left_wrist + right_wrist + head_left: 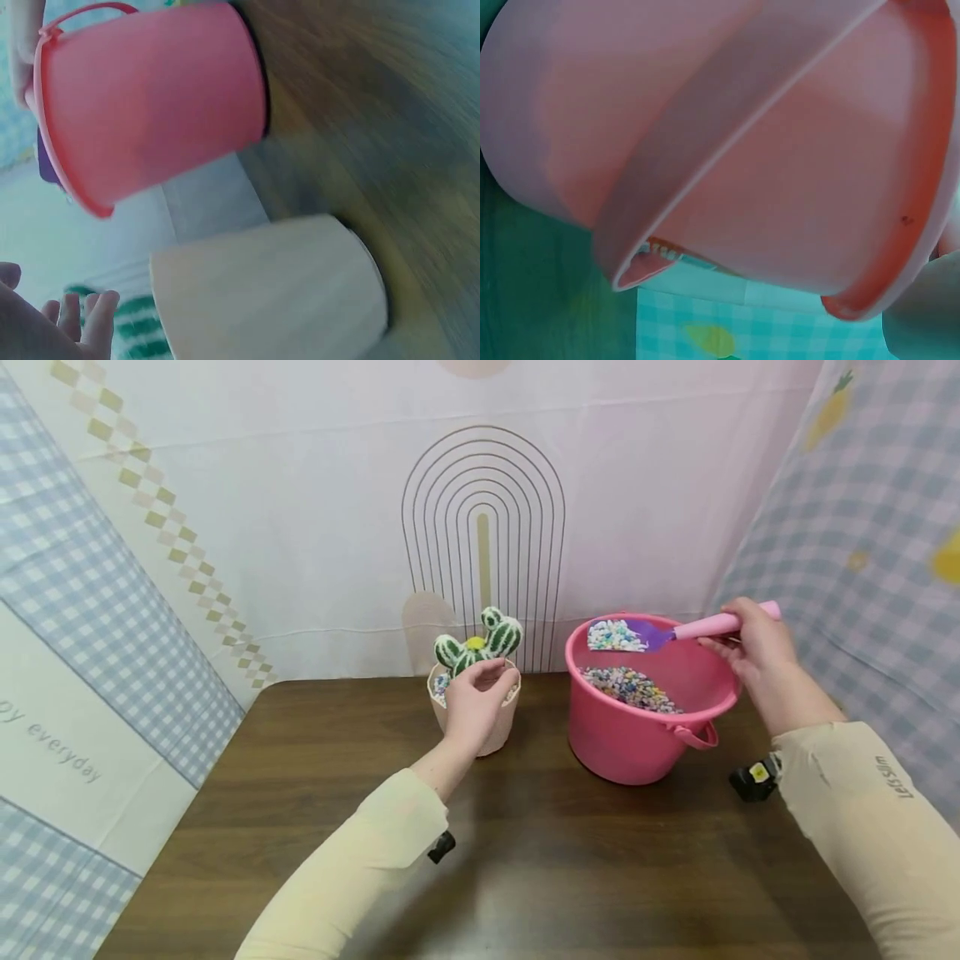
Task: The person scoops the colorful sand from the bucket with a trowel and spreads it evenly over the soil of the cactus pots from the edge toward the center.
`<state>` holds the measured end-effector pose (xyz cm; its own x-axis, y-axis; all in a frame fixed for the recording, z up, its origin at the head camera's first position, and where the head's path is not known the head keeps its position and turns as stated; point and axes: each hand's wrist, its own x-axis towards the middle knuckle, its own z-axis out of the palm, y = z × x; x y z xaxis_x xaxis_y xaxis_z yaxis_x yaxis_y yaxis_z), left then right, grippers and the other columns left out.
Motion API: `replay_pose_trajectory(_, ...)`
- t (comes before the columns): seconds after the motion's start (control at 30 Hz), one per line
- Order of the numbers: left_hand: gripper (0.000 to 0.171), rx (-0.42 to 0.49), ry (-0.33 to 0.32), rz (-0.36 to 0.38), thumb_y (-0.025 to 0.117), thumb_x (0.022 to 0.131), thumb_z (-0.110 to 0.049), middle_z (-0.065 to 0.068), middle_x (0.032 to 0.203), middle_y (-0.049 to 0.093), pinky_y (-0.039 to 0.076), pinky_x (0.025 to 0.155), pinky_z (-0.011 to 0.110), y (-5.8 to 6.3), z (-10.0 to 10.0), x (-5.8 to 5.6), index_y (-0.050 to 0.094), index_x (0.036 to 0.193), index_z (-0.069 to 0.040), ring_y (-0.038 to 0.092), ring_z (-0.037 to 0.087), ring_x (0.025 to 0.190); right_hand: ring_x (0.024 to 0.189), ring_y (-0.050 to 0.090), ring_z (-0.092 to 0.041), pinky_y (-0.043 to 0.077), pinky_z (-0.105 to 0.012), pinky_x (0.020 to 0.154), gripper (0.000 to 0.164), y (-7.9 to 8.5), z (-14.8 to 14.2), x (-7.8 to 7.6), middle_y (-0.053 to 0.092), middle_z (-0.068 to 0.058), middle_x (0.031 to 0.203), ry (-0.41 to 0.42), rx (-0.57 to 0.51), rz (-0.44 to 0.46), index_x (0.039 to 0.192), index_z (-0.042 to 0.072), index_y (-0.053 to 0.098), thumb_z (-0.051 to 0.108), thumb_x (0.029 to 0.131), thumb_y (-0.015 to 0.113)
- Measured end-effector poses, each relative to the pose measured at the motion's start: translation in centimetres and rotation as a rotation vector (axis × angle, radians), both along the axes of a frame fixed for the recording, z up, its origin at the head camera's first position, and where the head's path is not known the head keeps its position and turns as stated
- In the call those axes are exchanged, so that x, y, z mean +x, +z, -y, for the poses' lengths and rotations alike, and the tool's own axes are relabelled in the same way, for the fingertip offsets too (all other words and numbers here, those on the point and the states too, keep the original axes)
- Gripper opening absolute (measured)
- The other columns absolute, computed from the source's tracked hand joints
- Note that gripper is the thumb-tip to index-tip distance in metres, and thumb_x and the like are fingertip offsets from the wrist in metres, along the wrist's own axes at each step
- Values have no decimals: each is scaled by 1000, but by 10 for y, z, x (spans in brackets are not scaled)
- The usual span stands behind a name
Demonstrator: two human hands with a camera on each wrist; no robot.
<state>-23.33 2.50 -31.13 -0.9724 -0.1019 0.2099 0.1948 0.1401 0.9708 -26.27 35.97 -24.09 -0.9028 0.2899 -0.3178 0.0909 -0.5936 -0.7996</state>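
Observation:
My right hand (761, 647) grips the pink handle of a small toy shovel (708, 626) with a purple blade. On that blade lies a heap of pale, multicoloured pebbles (613, 636), held over the pink bucket (622, 743). More coloured pebbles (633, 687) cover the bucket's floor. My left hand (478, 697), fingers loosely bent and holding nothing, hovers in front of a green-and-white knitted cactus (504, 637) with a yellow flower. The cactus stands in a cream pot (495, 739), partly hidden behind that hand; pebbles show inside its rim.
The bucket's handle (697, 739) hangs down at its front right. Both containers stand near the back of a dark wooden table (525, 877), close to a white patterned cloth (322, 527). Checked cloth (862, 568) hangs on the right.

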Motion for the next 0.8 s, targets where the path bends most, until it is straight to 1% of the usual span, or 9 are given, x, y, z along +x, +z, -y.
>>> replay_pose_trajectory(0.17,30,-46,92,4,73,95,-14,20,115,77,59,101,42,-5,25,-2,75,119,4,74,35,110,63,72,-20,64,-33,56,13,2,4,-2,62,-5,75,-14,3,13,100,10,52,7,99,65)
replay_pose_trajectory(0.27,30,-59,141,22,74,95,-15,19,118,77,59,102,44,-9,40,-5,76,119,2,73,34,112,62,72,-21,64,-33,54,12,4,6,-3,61,-6,74,-11,-4,9,99,10,52,6,99,64)
replay_pose_trajectory(0.33,32,-65,165,36,74,95,-16,19,122,76,58,102,44,-13,49,-7,75,122,1,72,34,114,61,72,-21,63,-33,54,12,5,8,-4,61,-6,74,-9,-4,8,99,10,53,6,99,64)
replay_pose_trajectory(0.43,37,-79,188,67,72,96,-17,21,127,73,59,100,44,-18,59,-9,71,128,2,71,35,115,61,71,-20,63,-33,54,15,6,11,-5,60,-6,74,-12,1,11,103,11,50,7,99,65)
replay_pose_trajectory(0.53,42,-103,212,92,71,96,-16,23,130,71,59,99,45,-25,65,-11,67,133,4,69,37,115,61,71,-20,63,-33,53,18,6,14,-6,60,-5,74,-10,5,16,105,11,49,8,99,65)
replay_pose_trajectory(0.6,43,-120,227,106,71,96,-15,25,130,70,59,100,46,-30,67,-12,66,134,6,69,38,116,59,71,-20,63,-33,52,14,7,17,-6,61,-5,72,0,4,11,101,10,49,7,99,63)
replay_pose_trajectory(0.7,43,-135,242,123,71,96,-12,27,128,71,58,102,45,-37,66,-13,65,133,9,70,39,116,57,71,-21,63,-33,51,11,7,20,-7,63,-7,68,14,-1,2,93,8,51,7,100,60)
replay_pose_trajectory(0.8,41,-129,243,127,71,95,-9,28,124,72,59,100,45,-42,64,-15,66,132,10,70,38,115,58,71,-21,63,-32,52,11,7,24,-8,62,-6,70,21,1,5,95,8,51,8,100,61)
